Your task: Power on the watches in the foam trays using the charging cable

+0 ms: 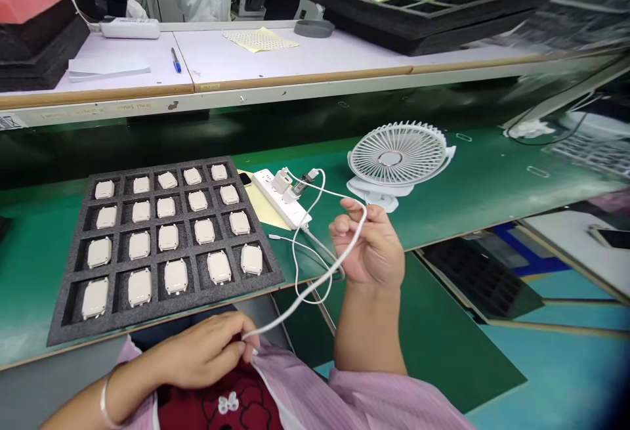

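A white charging cable [295, 303] runs in a loop between my two hands. My left hand [211, 351], low in front of my body, is closed on one end of it; the tip is mostly hidden by the fingers. My right hand [369, 246] is raised near the bench edge, palm towards me, its fingers curled at the cable's upper bend. From there the cable leads back to a white plug adapter [282, 182] on a white power strip [268, 187]. Left of the strip lies a dark foam tray [189, 295] with several pale watch cases [168, 237] in its compartments.
A white fan [394, 157] stands behind my right hand. A second thin white cable [296, 262] loops beside the strip. On the shelf above are a blue pen [176, 60], papers [108, 67] and stacked black trays [418, 23]. People stand beyond the shelf.
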`<action>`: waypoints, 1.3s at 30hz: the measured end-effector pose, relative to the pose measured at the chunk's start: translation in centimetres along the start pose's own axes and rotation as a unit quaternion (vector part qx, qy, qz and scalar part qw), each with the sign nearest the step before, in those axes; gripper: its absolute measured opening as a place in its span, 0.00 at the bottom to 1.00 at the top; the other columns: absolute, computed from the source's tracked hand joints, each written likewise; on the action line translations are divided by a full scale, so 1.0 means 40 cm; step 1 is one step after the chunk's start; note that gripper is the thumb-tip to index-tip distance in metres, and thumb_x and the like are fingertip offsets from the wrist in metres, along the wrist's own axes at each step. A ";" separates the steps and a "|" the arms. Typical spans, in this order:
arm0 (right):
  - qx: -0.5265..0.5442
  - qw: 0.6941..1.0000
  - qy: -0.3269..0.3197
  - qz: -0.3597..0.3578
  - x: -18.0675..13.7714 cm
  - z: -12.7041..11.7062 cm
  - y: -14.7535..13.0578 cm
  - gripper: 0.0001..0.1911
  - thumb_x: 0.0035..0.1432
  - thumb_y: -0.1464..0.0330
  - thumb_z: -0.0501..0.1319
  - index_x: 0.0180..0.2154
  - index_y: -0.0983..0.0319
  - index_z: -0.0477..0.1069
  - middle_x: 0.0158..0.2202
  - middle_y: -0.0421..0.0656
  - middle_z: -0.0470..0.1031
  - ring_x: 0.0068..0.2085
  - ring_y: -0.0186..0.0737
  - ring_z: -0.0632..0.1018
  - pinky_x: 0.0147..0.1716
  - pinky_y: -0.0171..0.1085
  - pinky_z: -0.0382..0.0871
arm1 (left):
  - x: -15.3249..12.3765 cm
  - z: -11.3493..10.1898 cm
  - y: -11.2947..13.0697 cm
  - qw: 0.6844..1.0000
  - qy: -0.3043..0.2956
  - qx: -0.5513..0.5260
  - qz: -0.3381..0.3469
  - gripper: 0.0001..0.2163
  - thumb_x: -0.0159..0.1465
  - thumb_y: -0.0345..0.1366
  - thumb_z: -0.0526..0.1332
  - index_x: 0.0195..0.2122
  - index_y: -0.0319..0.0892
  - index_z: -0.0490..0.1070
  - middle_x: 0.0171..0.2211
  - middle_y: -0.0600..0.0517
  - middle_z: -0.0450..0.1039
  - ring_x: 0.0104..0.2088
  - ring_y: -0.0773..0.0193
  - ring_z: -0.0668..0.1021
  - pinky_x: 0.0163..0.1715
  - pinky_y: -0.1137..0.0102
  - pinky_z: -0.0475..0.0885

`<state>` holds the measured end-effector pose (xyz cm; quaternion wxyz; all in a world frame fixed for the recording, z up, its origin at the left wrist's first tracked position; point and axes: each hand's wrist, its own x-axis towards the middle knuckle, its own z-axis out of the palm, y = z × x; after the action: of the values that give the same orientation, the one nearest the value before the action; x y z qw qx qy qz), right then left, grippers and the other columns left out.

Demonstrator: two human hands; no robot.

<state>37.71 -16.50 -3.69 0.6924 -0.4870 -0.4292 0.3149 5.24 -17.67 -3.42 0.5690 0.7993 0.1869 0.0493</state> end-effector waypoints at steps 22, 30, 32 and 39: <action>-0.565 0.763 -0.268 -0.164 0.121 0.163 0.067 0.11 0.68 0.68 0.50 0.39 0.60 0.70 0.36 0.49 0.79 0.34 0.52 0.80 0.33 0.44 0.70 | -0.251 -0.633 -0.160 0.807 0.432 0.275 -0.295 0.22 0.59 0.53 0.54 0.45 0.42 0.69 0.31 0.50 0.74 0.30 0.57 0.74 0.32 0.67 0.66; -0.593 0.723 -0.315 -0.164 0.264 0.250 0.075 0.12 0.68 0.66 0.50 0.42 0.59 0.71 0.48 0.50 0.79 0.40 0.53 0.81 0.30 0.42 0.70 | -0.358 -0.590 -0.211 0.877 0.375 0.096 -0.287 0.28 0.55 0.67 0.59 0.34 0.42 0.72 0.31 0.49 0.74 0.33 0.59 0.74 0.34 0.69 0.70; -0.584 0.736 -0.299 -0.170 0.294 0.265 0.081 0.12 0.67 0.65 0.51 0.41 0.59 0.72 0.48 0.49 0.79 0.37 0.52 0.81 0.28 0.41 0.68 | -0.380 -0.580 -0.223 0.880 0.364 0.083 -0.294 0.29 0.55 0.67 0.59 0.32 0.43 0.73 0.32 0.48 0.76 0.35 0.56 0.77 0.37 0.68 0.72; -0.606 0.748 -0.225 -0.147 0.389 0.323 0.137 0.13 0.61 0.62 0.55 0.39 0.58 0.77 0.31 0.46 0.78 0.27 0.48 0.75 0.22 0.37 0.57 | -0.345 -0.620 -0.178 0.800 0.494 0.150 -0.306 0.27 0.57 0.60 0.61 0.44 0.41 0.78 0.32 0.48 0.79 0.32 0.55 0.80 0.36 0.65 0.75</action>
<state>32.73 3.80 -2.35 0.1725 -0.6503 -0.7396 -0.0169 -16.47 1.53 0.43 0.2581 0.6430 0.6828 0.2317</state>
